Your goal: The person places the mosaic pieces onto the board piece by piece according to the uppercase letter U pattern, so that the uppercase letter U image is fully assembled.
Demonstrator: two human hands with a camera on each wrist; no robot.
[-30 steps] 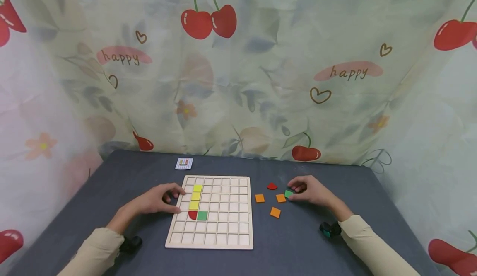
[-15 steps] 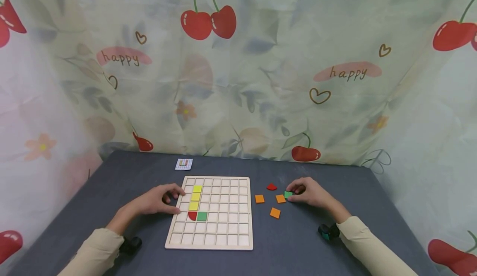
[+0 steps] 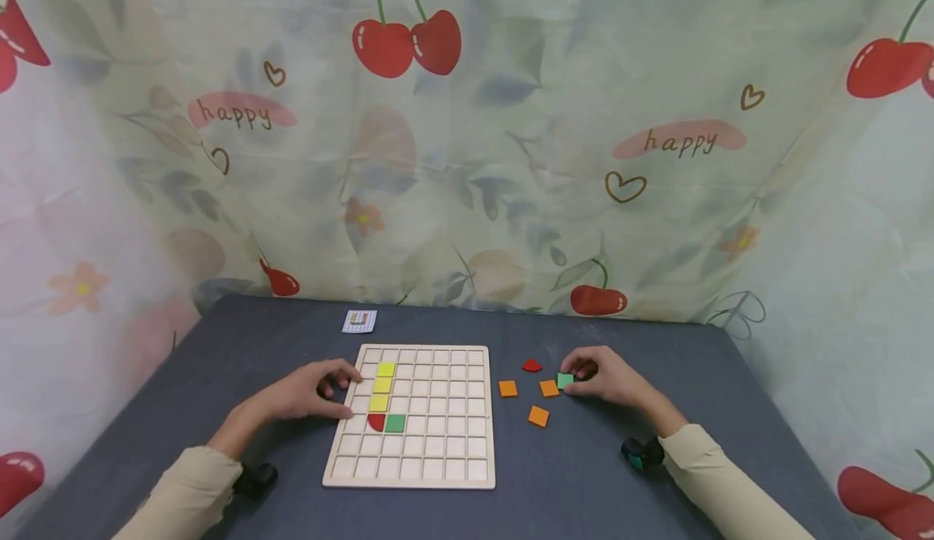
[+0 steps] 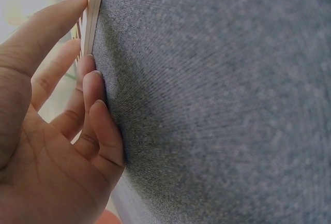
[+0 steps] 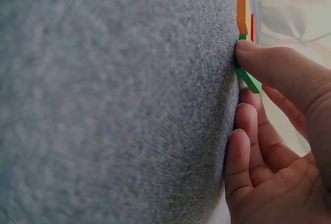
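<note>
One beige sleeve (image 3: 186,487) comes in at the far left, a black wrist device (image 3: 255,480) at its cuff, over a dark table (image 3: 584,479). Out of it, the left hand (image 3: 299,390): thumb and fingers spread well apart, tips resting against the left edge of the pale gridded board (image 3: 438,405), no pinch there. Just behind the board lies a small card (image 3: 360,321), a grid with a coloured U-shape on it.

On the board, towards its left side, three yellow squares (image 3: 382,386) run in a line, a red curved piece (image 3: 376,422) directly below them, and a green square (image 3: 395,423) right beside the red.

Off the right edge now: an orange square (image 3: 507,389), then a red piece (image 3: 532,366) farther back, a second orange square (image 3: 538,416) nearer the front, and a third orange square (image 3: 549,388). Next to that one, a green tile (image 3: 564,380), and here's the grip: the right hand (image 3: 606,376) has it pinched, thumb against it, barely any gap beyond the tile itself. From the right wrist, that tile looks tilted against the tabletop; whether it touches the orange one, I can't tell.
</note>
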